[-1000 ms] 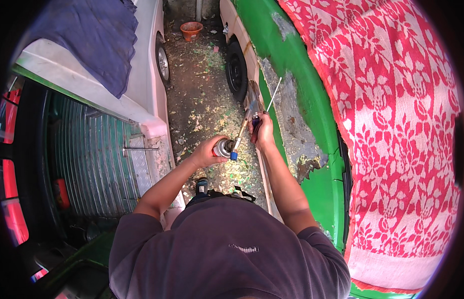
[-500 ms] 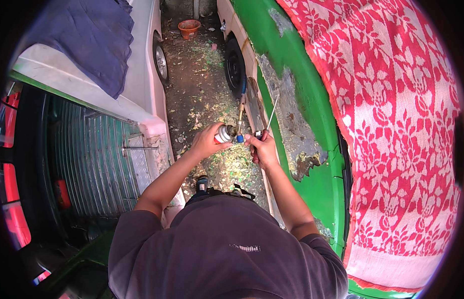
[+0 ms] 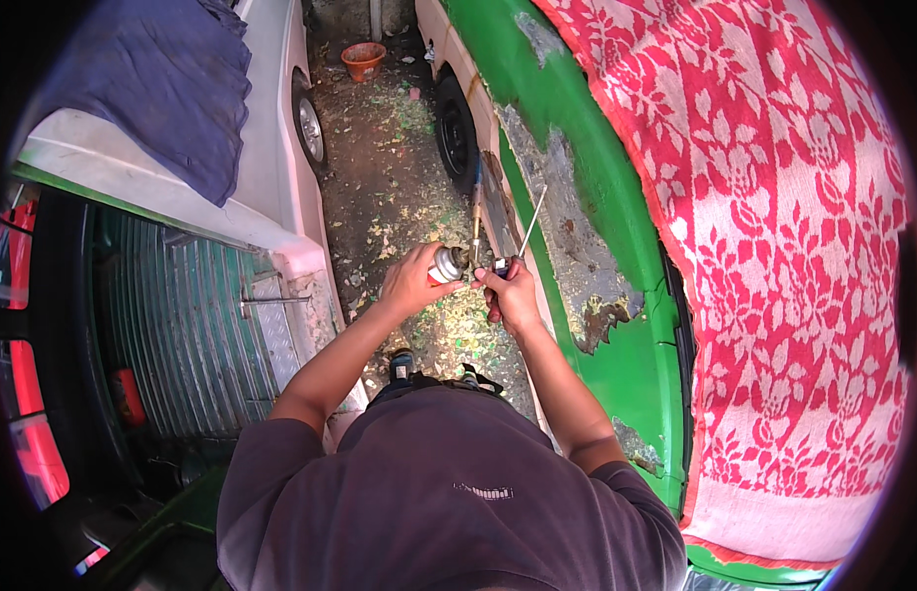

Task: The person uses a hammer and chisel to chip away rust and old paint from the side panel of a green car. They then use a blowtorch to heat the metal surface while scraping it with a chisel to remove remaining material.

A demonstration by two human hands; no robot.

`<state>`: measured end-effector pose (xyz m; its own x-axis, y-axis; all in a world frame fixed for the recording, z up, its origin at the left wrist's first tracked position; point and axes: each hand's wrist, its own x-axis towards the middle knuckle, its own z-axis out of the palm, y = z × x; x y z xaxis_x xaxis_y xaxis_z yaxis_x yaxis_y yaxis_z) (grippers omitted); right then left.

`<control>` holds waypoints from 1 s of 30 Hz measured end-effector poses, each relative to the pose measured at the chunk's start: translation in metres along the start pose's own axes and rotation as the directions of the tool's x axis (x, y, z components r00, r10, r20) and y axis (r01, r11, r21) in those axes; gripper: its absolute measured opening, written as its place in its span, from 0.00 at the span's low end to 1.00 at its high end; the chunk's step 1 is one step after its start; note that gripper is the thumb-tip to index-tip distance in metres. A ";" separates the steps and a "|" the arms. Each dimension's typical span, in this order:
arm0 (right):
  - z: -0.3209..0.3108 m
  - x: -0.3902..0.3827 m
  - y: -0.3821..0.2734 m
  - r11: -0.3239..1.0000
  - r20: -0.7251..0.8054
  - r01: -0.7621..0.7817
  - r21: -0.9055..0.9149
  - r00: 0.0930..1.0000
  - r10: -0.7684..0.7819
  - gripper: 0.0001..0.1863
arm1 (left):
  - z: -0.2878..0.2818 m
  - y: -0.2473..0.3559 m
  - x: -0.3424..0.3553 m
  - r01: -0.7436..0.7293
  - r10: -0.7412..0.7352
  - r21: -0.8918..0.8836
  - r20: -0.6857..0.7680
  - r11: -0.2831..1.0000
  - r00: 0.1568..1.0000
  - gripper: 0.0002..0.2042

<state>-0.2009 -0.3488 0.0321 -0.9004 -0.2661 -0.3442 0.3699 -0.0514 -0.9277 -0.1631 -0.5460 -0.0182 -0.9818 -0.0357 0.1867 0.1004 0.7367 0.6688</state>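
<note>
My left hand [image 3: 409,285] is wrapped round a gas canister [image 3: 445,266] with a silver top, held sideways. From its valve runs a blowtorch nozzle [image 3: 476,223], brass and metal with a bluish far end, pointing away from me beside the green vehicle's lower edge. My right hand [image 3: 519,299] is closed round the dark handle of a screwdriver-like tool [image 3: 533,223], whose thin shaft slants up to the right. The right thumb and fingertip meet at the base of the torch, where they cover its knob. What the lower right fingers touch is hard to make out.
On the right, a green vehicle panel [image 3: 616,370] has bare grey, flaking patches; a red-and-white patterned cloth [image 3: 774,295] drapes over it. A pale vehicle with a dark cloth [image 3: 163,89] stands left. Paint flakes litter the ground. An orange basin [image 3: 363,61] and wheel [image 3: 457,123] are farther off.
My right thumb and fingertip have come leftward onto the torch's blue knob, which showed uncovered before. The left hand still holds the canister. The whole view has shifted slightly.
</note>
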 end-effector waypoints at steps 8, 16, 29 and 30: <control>0.002 0.003 0.003 1.000 0.011 -0.021 0.020 1.000 0.021 0.11 | -0.001 -0.002 -0.002 -0.017 0.016 -0.013 -0.035 1.000 0.999 0.39; 0.001 0.004 0.001 0.991 0.055 -0.096 0.098 0.994 0.090 0.11 | -0.003 -0.001 -0.004 0.000 -0.001 -0.018 -0.037 1.000 0.999 0.39; 0.002 -0.001 -0.007 0.974 0.086 -0.146 0.172 0.987 0.133 0.10 | -0.001 -0.002 -0.003 0.003 -0.005 -0.036 -0.036 0.999 0.999 0.39; 0.002 0.000 -0.006 0.971 0.092 -0.161 0.177 0.985 0.146 0.10 | -0.001 -0.002 -0.003 0.002 -0.003 -0.035 -0.038 0.999 0.999 0.39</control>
<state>-0.2031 -0.3500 0.0383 -0.8118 -0.3579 -0.4613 0.5442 -0.1776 -0.8199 -0.1600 -0.5482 -0.0191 -0.9753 -0.0636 0.2114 0.1040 0.7123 0.6942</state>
